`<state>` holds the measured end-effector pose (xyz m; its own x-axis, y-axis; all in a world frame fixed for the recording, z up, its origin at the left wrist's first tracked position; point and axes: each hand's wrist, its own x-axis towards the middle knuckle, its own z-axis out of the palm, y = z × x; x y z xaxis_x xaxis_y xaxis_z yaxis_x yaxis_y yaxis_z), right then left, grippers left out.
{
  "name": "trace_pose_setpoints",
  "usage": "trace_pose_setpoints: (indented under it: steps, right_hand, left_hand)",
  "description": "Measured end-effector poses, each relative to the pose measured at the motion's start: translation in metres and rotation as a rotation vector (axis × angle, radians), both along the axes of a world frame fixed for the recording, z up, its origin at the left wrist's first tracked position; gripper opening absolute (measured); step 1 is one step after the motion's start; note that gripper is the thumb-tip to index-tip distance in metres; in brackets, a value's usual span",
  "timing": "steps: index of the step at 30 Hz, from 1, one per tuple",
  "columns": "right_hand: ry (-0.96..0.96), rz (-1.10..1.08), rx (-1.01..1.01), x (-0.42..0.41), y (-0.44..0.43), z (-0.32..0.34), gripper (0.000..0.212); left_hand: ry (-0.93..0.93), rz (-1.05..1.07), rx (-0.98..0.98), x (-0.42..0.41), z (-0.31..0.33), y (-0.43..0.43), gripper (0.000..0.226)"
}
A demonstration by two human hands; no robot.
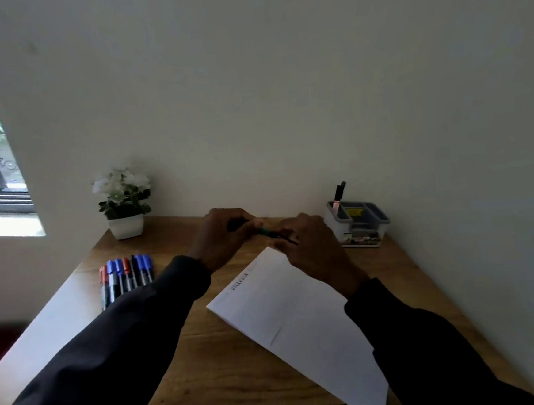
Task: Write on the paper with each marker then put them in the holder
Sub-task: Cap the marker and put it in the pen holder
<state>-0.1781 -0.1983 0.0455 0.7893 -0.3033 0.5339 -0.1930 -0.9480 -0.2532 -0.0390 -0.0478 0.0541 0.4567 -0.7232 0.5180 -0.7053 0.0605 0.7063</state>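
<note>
Brown wooden worktop (209,373) w/ white paper sheet (300,321) at centre. Both hands meet above sheet's far corner on a green-and-black marker (266,232): L hand (226,234) curled round its dark end, R hand (310,243) pinching the other end. Grey-and-clear plastic holder (362,226), rear right, has one dark upright marker (340,191). Row of blue- and red-capped markers (126,275) lies at left, near white-flowered pot plant (123,197).

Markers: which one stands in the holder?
The green-tipped dark marker, upright in the holder; a green marker is gripped by the left hand and right hand; the other markers lie flat.
</note>
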Motion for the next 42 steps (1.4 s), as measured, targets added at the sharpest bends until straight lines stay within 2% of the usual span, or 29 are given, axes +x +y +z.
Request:
trace_pose_setpoints:
  steps: [2,6,10,13,16,23,28,38,42]
  right_hand:
    - [0.015,-0.014,-0.110,0.008,-0.008,-0.004,0.028]
    - [-0.189,-0.079,0.322,0.003,-0.040,0.006,0.013]
    - [-0.304,-0.228,0.456,-0.012,-0.087,0.019,0.007]
    - [-0.391,-0.375,0.449,-0.021,-0.125,0.036,0.011]
    - [-0.400,-0.441,0.454,-0.023,-0.155,0.048,0.013]
    - [-0.177,-0.545,0.444,-0.004,-0.187,0.020,0.022]
    - [-0.122,-0.584,0.502,0.005,-0.186,0.002,0.031]
    - [-0.147,-0.625,0.501,0.011,-0.184,0.003,0.026]
    - [-0.257,-0.643,0.458,0.011,-0.173,0.006,0.014]
  left_hand:
    - [0.127,-0.021,-0.063,-0.001,0.003,-0.010,0.024]
    - [0.330,-0.010,-0.137,-0.001,0.006,-0.028,0.034]
    - [0.372,-0.042,-0.124,0.005,0.000,-0.041,0.028]
    - [0.386,-0.036,-0.121,0.009,-0.005,-0.052,0.024]
    - [0.403,-0.046,-0.122,0.008,-0.010,-0.058,0.024]
    - [0.419,-0.043,-0.080,0.013,-0.021,-0.065,0.019]
    - [0.434,-0.031,-0.053,0.019,-0.026,-0.066,0.019]
    - [0.423,-0.012,-0.041,0.025,-0.030,-0.065,0.019]
    - [0.394,-0.010,-0.037,0.025,-0.030,-0.061,0.018]
